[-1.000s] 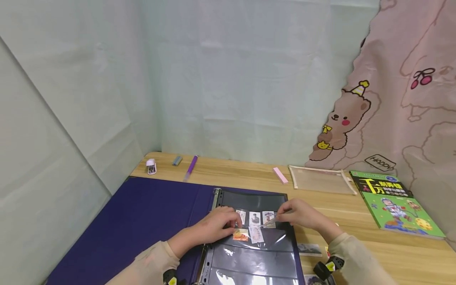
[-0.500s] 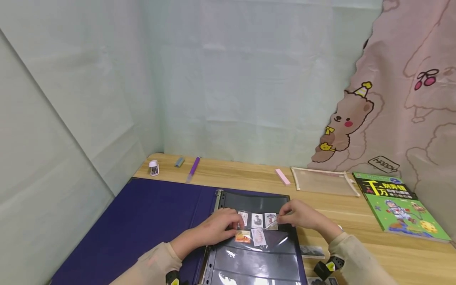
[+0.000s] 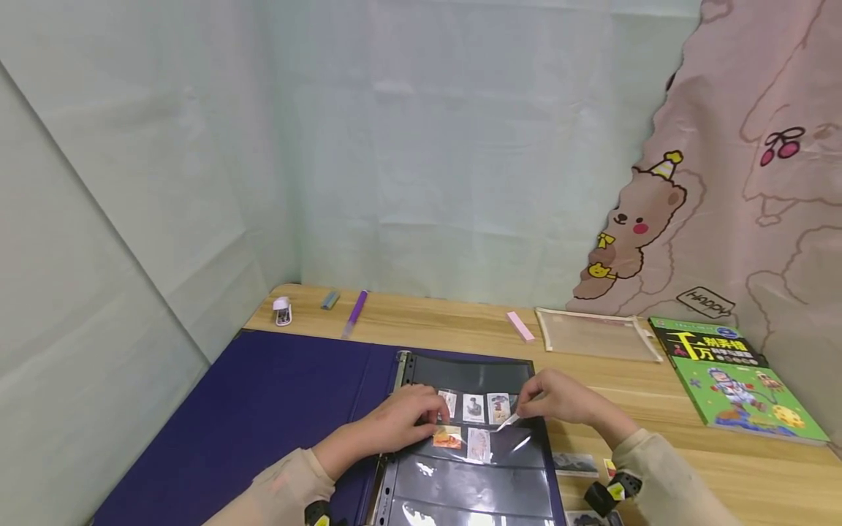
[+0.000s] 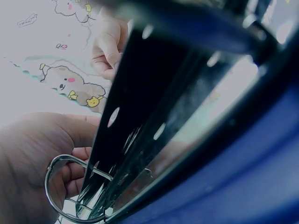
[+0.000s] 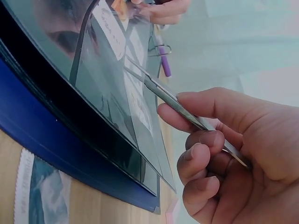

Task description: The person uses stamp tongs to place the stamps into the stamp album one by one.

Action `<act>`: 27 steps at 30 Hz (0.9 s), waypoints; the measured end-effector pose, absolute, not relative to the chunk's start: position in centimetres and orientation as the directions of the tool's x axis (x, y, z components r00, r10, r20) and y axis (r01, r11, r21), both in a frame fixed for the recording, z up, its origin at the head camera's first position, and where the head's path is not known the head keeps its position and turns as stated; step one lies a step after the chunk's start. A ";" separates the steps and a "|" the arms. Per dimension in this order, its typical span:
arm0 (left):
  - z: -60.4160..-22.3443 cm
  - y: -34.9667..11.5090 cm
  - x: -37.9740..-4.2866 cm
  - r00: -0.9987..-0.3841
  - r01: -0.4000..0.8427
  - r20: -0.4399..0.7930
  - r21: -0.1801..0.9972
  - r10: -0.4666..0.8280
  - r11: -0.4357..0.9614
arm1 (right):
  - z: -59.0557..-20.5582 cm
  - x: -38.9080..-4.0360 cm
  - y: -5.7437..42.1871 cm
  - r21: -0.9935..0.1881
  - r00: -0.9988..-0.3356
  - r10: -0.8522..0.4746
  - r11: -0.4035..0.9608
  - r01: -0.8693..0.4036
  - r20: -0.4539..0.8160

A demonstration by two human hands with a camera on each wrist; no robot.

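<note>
A stamp album with a black page of clear pocket strips lies open. My right hand pinches metal tweezers between thumb and fingers. Their tips are close to the upper right corner of a pale stamp in the second row. Left of that stamp is an orange stamp. Above them, a row holds a portrait stamp, a colourful stamp and one partly covered by my left hand. The left fingertips rest on the page by the orange stamp, fingers bent.
The blue cover spreads left, beyond metal rings. Behind lie a small stapler, a purple pen, a pink bar and a mesh pouch. A green book and loose stamps are at right.
My right hand has drawn slightly right, and the tweezer tips have shifted off the pale stamp's top edge. That stamp, tilted before, now stands straighter and a little lower. The left hand stays put.
</note>
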State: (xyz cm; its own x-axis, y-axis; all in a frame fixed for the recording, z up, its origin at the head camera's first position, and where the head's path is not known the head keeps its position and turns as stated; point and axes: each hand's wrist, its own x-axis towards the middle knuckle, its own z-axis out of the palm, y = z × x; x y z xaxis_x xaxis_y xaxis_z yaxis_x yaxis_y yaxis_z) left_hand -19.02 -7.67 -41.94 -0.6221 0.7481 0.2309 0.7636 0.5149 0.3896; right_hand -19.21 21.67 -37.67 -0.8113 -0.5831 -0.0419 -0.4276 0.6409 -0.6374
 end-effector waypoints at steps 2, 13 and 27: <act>-42.0 -7.6 -19.0 -0.622 0.765 0.237 0.387 0.747 0.515 | -37.6 -19.2 21.8 -0.637 -0.813 -0.581 0.645 -0.423 -0.048; -42.0 -7.7 -19.1 -0.597 0.785 0.264 0.388 0.757 0.484 | -36.9 -19.1 22.8 -0.670 -0.822 -0.565 0.637 -0.381 -0.070; -41.9 -7.7 -19.2 -0.617 0.762 0.222 0.407 0.755 0.503 | -34.6 -17.9 25.2 -0.684 -0.865 -0.500 0.646 -0.339 -0.045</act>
State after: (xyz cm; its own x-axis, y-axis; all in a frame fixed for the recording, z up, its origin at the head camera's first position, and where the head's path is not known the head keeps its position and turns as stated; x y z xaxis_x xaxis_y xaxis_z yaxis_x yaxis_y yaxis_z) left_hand -19.16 -7.70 -41.85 -0.6167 0.7552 0.2221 0.7624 0.5028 0.4073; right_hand -17.92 25.19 -34.57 -0.8647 -0.5002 -0.0447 -0.3386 0.6465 -0.6837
